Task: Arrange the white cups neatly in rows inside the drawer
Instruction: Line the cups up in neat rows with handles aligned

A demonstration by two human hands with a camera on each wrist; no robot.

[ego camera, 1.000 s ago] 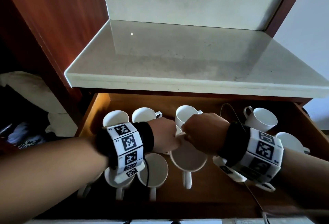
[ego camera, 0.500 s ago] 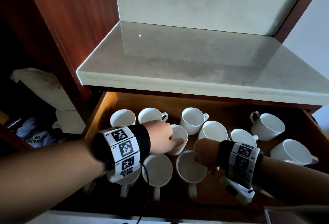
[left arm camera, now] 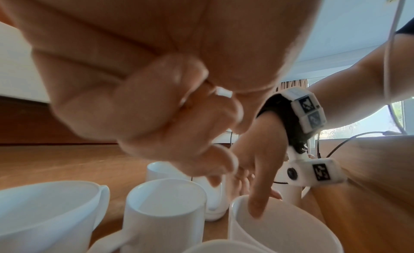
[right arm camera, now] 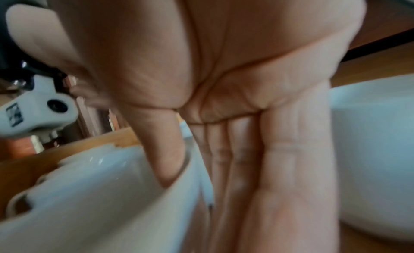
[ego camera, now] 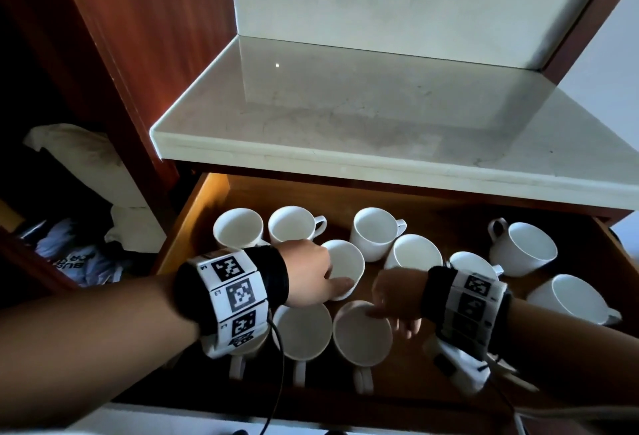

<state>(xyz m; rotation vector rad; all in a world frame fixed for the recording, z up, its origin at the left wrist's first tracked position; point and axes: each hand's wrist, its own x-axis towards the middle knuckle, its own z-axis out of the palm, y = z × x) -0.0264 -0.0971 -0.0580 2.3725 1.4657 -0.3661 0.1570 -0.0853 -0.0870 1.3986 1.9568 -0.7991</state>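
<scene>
An open wooden drawer [ego camera: 193, 223] holds several white cups. My left hand [ego camera: 332, 282] grips a middle-row cup [ego camera: 349, 262], fingers curled against it and thumb at its near rim; in the left wrist view my left hand [left arm camera: 201, 133] hides most of that cup. My right hand [ego camera: 383, 313] pinches the rim of a front-row cup [ego camera: 363, 338], handle toward me. In the right wrist view, my right hand [right arm camera: 201, 168] has its thumb inside that cup [right arm camera: 89, 195] and fingers down the outer wall. The same cup [left arm camera: 291, 230] shows at lower right.
Three cups [ego camera: 294, 223] line the drawer's back wall. More cups [ego camera: 522, 248] sit scattered on the right. Two other front-row cups [ego camera: 301, 331] stand left of the pinched one. A marble counter [ego camera: 380, 165] overhangs the drawer's back. Cloth and bags [ego camera: 76, 262] lie at left.
The hands met at the middle cup a second ago. My right hand has since dropped to the front cup's rim, uncovering cups on the right. My left hand stays on the middle cup.
</scene>
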